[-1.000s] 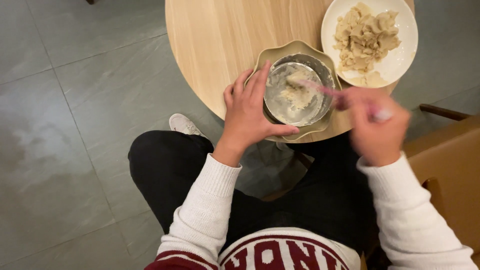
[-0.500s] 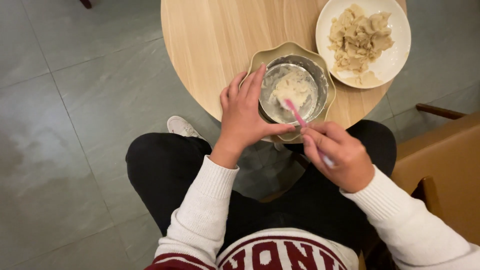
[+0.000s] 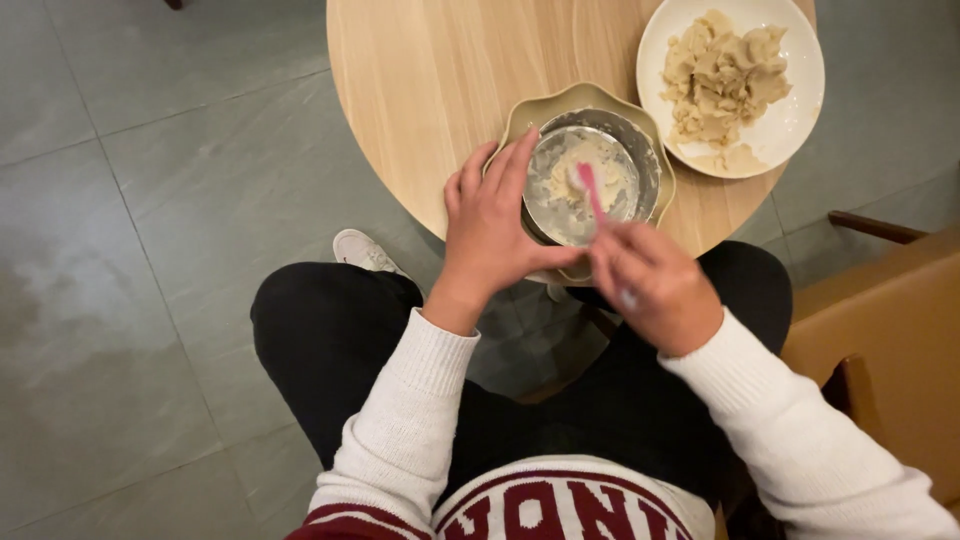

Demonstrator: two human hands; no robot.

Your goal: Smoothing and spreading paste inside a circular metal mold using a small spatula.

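The left hand lies with fingers slightly spread against the rim of a metal bowl nested in a scalloped beige dish on the round table (near its edge). The right hand pinches a pink utensil whose tip is in the bowl. Farther right, 1 white plate holds dough pieces.

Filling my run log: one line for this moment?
left hand steadies metal bowl | right hand holds pink utensil in bowl
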